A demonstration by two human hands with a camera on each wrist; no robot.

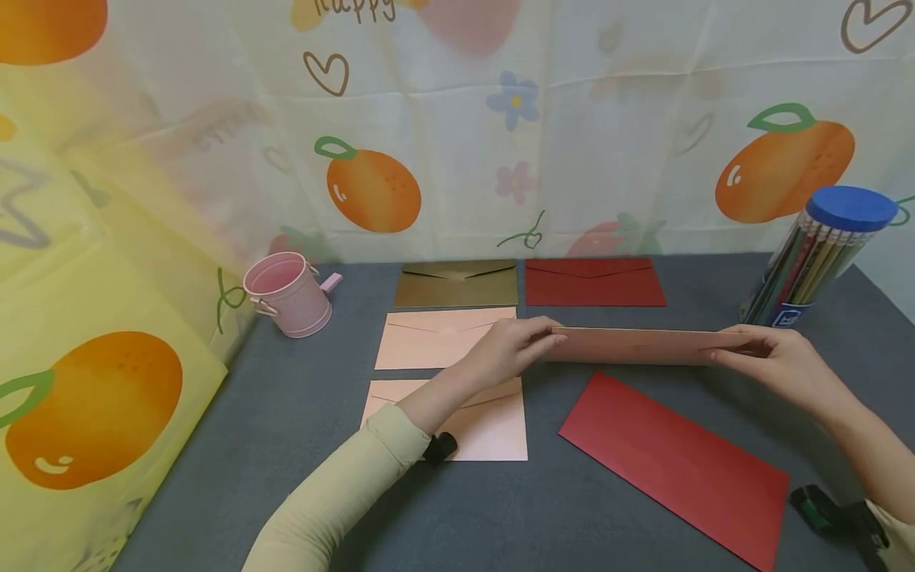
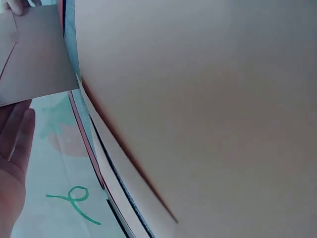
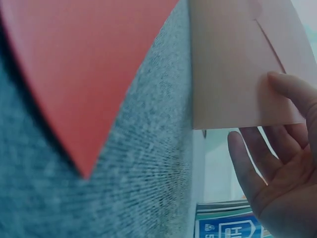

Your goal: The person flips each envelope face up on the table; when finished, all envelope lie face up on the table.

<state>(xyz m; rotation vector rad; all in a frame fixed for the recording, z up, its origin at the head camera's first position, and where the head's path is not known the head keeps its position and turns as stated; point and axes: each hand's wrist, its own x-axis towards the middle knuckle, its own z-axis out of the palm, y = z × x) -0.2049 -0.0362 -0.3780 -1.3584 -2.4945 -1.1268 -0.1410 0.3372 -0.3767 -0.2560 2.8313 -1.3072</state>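
A pale pink envelope (image 1: pixel 636 347) is held up off the table, seen nearly edge-on in the head view. My left hand (image 1: pixel 509 347) pinches its left end, and my right hand (image 1: pixel 782 365) grips the right end. In the right wrist view the thumb presses the flap side of the envelope (image 3: pixel 233 69), with the other fingers behind it. Below it a red envelope (image 1: pixel 679 469) lies slanted on the table. Two more pink envelopes (image 1: pixel 411 345) lie flat at the left, the nearer one partly covered by my left forearm.
At the back lie a gold envelope (image 1: pixel 457 291) and another red envelope (image 1: pixel 595 284), side by side. A small pink bucket (image 1: pixel 289 298) stands at the left. A blue-lidded tub of pencils (image 1: pixel 822 254) stands at the right rear, near my right hand. A printed cloth (image 1: pixel 443 103) hangs behind.
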